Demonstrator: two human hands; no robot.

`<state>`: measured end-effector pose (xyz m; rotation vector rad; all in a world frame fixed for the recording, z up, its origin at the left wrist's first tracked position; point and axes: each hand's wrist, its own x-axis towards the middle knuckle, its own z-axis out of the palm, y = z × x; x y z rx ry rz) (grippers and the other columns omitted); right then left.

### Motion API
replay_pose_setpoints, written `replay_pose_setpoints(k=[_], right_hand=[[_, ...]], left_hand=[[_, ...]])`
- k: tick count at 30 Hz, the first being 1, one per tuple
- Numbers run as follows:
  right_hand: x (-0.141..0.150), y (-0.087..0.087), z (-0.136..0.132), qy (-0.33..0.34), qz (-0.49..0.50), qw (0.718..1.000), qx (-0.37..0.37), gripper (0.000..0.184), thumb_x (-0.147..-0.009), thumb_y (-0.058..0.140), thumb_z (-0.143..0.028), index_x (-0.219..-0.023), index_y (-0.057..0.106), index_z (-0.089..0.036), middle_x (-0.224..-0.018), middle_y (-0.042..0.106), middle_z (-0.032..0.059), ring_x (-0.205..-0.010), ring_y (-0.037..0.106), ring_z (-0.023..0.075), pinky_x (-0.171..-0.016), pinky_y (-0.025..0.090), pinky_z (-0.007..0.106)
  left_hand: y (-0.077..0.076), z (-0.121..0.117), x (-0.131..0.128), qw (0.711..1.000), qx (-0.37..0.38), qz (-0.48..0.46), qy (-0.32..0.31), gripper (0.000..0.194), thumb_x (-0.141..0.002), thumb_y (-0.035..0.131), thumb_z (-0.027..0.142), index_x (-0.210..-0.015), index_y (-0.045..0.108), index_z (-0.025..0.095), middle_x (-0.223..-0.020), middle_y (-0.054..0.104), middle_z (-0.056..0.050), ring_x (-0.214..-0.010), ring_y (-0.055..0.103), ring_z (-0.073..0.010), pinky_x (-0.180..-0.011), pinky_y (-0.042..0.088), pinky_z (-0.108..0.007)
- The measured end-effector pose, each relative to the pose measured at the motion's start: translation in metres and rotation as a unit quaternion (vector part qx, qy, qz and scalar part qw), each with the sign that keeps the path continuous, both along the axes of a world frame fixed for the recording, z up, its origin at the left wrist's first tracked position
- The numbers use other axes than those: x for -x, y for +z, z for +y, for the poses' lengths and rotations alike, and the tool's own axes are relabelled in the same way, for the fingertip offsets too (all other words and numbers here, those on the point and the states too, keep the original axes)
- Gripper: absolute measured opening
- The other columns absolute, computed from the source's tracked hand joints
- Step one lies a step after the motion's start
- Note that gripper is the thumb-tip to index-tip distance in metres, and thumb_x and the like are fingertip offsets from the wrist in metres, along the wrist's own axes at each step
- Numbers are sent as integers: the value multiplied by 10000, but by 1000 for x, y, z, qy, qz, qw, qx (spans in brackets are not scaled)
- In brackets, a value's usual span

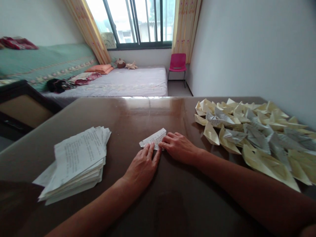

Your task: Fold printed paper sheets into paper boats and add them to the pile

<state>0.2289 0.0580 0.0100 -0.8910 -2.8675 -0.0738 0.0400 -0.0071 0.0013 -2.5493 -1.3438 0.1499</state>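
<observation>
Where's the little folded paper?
The folded paper is near the middle of the head view, touched by the left hand and right hand, right of the paper stack.

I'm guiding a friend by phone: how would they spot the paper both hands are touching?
On the glossy brown table, look between the stack of sheets on the left and the paper boats on the right. There, touched by the left hand and right hand, lies a small printed white paper. Its folded, narrow shape sets it apart from the flat sheets and peaked boats.
</observation>
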Motion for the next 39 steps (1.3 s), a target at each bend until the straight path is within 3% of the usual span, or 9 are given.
replay_pose_setpoints(k=[6,14,19,23,26,29,31,35,39], right_hand=[[4,3,-3,-92,-63,994,-21,357,-958,374,-210,-1294,491,-183,-1208,553,134,-1080,466,265,-783,412,374],[9,3,4,-147,-54,988,2,322,-962,389,-270,-1249,529,-229,-1116,588,100,-1025,507,235,-777,405,339],[6,6,-1,-138,-9,990,15,556,-874,424,-633,-1228,549,-222,-1134,600,110,-1028,526,254,-818,389,362],[6,10,-3,-124,-23,992,7,428,-898,488,-523,-1199,575,-231,-1075,647,95,-1012,538,246,-807,387,355],[3,9,3,-96,-16,995,-13,280,-928,511,-336,-1179,590,-238,-1086,667,72,-1011,535,233,-818,393,352],[-2,2,15,-34,20,999,0,258,-936,499,-241,-1169,608,-253,-1161,656,42,-1026,526,210,-852,411,346],[-4,-5,23,18,56,998,26,286,-943,479,-211,-1192,609,-265,-1207,640,29,-1038,522,190,-883,426,339],[-3,-19,33,89,138,985,58,330,-961,413,-158,-1194,623,-257,-1210,640,18,-1055,516,168,-948,435,336],[1,-22,33,97,183,976,68,301,-958,424,-169,-1156,638,-244,-1166,656,23,-1051,526,164,-940,451,317]], left_hand=[[6,1,4,1000,19,-16,4,456,-914,434,146,-1365,466,206,-1373,499,-172,-1239,500,-303,-972,457,-438],[5,18,27,991,47,-126,-20,451,-924,466,236,-1333,458,426,-1364,483,-54,-1224,453,-264,-1000,407,-478],[1,35,35,981,33,-191,-10,373,-943,430,262,-1288,541,347,-1364,464,-79,-1214,432,-244,-1008,415,-425],[4,35,34,972,35,-228,35,374,-914,495,305,-1283,556,283,-1278,548,-82,-1111,499,-239,-965,445,-424],[14,25,28,946,105,-305,36,392,-913,502,318,-1294,549,243,-1214,600,-86,-1009,574,-200,-912,467,-352],[30,19,26,887,281,-366,15,414,-952,426,352,-1319,525,188,-822,696,-28,-681,616,-116,-681,483,-214],[37,22,32,878,304,-369,16,407,-954,420,366,-1294,554,188,-738,687,-8,-600,596,-101,-632,468,-203],[28,41,53,940,126,-316,-3,382,-882,536,286,-1261,578,284,-1234,602,-60,-1115,545,-224,-965,431,-366],[9,53,65,953,154,-257,-49,520,-837,561,212,-1345,487,293,-1447,419,-61,-1338,332,-263,-1103,298,-458]])
